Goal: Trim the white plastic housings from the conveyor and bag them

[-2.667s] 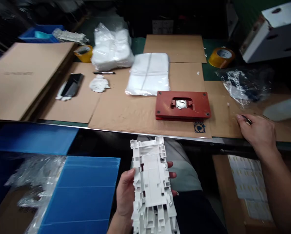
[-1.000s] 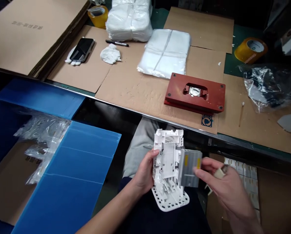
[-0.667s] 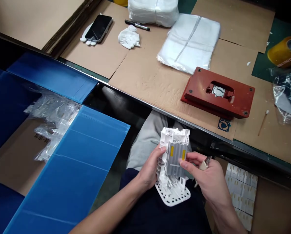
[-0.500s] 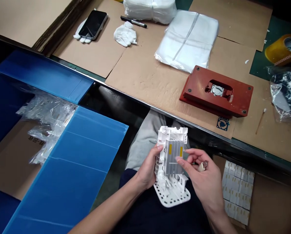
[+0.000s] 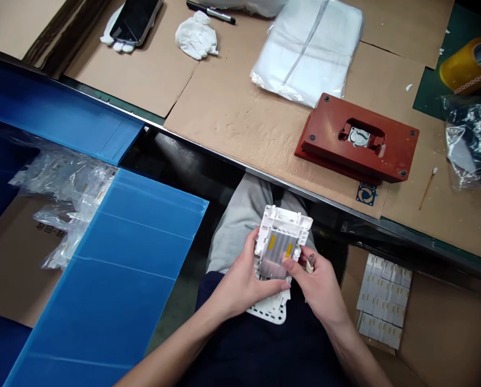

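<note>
Over my lap, a white plastic housing [image 5: 284,216] with a perforated base is held between both hands. A silvery ribbed plate [image 5: 278,252] with two yellow strips lies in its face. My left hand [image 5: 244,279] is closed around the housing's left side, its thumb stretched across the lower front. My right hand [image 5: 318,282] grips the right edge, the thumb pressing near the plate's lower right corner. Tucked in the right fingers is a small pale-handled tool [image 5: 310,263] with a dark metal tip; its exact kind cannot be made out.
On the cardboard-covered bench are a red fixture block [image 5: 361,137], a bagged white stack [image 5: 308,51], a phone [image 5: 135,21], a cotton swab [image 5: 428,188] and a tape roll [image 5: 466,64]. A blue bin [image 5: 143,242] stands left; a carton [image 5: 442,322] with several white parts sits right.
The housing has tilted, its base now more hidden. My left thumb has moved from the upper left edge across the lower front. My right fingers have closed in on the right edge.
</note>
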{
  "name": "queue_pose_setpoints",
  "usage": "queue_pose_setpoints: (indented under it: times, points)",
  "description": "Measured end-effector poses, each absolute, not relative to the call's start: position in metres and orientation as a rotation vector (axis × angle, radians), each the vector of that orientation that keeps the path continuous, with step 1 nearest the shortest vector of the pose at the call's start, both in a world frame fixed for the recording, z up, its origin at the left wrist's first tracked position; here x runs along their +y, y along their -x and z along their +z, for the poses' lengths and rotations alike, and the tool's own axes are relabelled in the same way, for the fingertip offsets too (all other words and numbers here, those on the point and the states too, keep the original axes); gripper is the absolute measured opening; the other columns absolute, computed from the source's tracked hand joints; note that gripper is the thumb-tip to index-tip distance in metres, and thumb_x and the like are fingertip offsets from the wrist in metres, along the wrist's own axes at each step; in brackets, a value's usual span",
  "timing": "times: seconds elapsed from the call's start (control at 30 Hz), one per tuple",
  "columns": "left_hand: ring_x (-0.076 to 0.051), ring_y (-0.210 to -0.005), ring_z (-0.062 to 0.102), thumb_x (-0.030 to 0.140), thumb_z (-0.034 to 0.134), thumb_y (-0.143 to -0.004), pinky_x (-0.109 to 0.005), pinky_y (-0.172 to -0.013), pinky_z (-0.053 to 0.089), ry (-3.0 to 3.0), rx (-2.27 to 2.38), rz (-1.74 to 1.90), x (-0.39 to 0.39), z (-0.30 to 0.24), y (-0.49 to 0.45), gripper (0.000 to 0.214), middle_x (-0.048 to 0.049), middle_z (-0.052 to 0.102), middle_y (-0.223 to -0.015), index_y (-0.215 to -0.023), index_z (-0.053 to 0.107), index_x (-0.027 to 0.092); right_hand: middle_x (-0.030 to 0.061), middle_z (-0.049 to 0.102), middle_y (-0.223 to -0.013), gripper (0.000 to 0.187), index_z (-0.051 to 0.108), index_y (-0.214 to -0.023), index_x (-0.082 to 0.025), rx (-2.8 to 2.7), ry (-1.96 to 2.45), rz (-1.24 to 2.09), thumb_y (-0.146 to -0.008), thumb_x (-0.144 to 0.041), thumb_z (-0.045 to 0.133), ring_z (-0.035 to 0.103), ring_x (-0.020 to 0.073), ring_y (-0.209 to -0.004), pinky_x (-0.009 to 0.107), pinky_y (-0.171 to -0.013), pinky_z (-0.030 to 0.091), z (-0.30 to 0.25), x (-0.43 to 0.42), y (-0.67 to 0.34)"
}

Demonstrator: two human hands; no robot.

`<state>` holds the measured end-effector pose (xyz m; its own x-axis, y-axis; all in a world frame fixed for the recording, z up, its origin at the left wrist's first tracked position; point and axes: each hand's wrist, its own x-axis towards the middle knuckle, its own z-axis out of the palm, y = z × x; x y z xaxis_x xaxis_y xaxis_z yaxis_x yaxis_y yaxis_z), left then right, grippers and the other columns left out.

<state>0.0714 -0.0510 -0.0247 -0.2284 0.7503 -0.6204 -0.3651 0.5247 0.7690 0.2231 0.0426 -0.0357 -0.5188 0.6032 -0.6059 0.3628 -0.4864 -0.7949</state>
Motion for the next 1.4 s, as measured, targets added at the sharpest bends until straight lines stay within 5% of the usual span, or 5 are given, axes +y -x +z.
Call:
queue_pose_setpoints:
  times: [0.43,0.67,0.93,1.17,1.4]
  points:
    - [-0.023,-0.112,0.066,0.023,0.087,-0.070,-0.032,-0.093,0.051,-0.416,1.532,0.954,-0.088,-0.035,-0.088,0.092,0.0009,0.069,-0.122,-0.145,0.035,0.035,0.0064,0.076,-0.110,0.037,0.067,-0.120,-0.020,-1.736,1.415,2.145,-0.086,-0.033,0.073,0.071,0.0237,-0.094,0.032,-0.081,0.058,-0.046,0.002,-0.245]
    - [-0.024,-0.118,0.063,0.029,0.085,-0.073,-0.035,-0.100,0.049,-0.416,1.513,0.992,-0.087,-0.031,-0.088,0.089,-0.0052,0.060,-0.137,-0.145,0.033,0.030,0.0014,0.075,-0.109,0.037,0.067,-0.120,-0.024,-1.720,1.422,2.244,-0.083,-0.027,0.075,0.068,0.0222,-0.103,0.031,-0.090,0.054,-0.038,0.010,-0.242]
    - [-0.025,-0.091,0.066,0.032,0.086,-0.069,-0.033,-0.076,0.050,-0.457,1.582,0.913,-0.085,-0.037,-0.092,0.062,-0.0030,0.071,-0.101,-0.118,0.050,0.021,0.0056,0.076,-0.099,0.039,0.069,-0.117,-0.018,-1.981,1.440,1.921,-0.084,-0.039,0.072,0.065,0.0195,-0.075,0.029,-0.065,0.052,-0.046,0.002,-0.250]
    - [-0.028,-0.106,0.066,0.027,0.084,-0.071,-0.034,-0.084,0.052,-0.384,1.528,0.970,-0.085,-0.040,-0.091,0.069,-0.0061,0.069,-0.118,-0.128,0.046,0.024,0.0053,0.074,-0.110,0.043,0.066,-0.124,-0.023,-1.824,1.420,2.120,-0.084,-0.035,0.073,0.068,0.0233,-0.090,0.031,-0.072,0.055,-0.045,0.008,-0.245]
    - [-0.027,-0.102,0.067,0.026,0.085,-0.070,-0.034,-0.084,0.051,-0.398,1.562,0.985,-0.092,-0.038,-0.097,0.070,-0.0053,0.070,-0.114,-0.128,0.047,0.023,0.0064,0.075,-0.106,0.039,0.068,-0.118,-0.020,-1.960,1.417,2.020,-0.085,-0.040,0.072,0.067,0.0220,-0.081,0.031,-0.068,0.054,-0.043,0.003,-0.250]
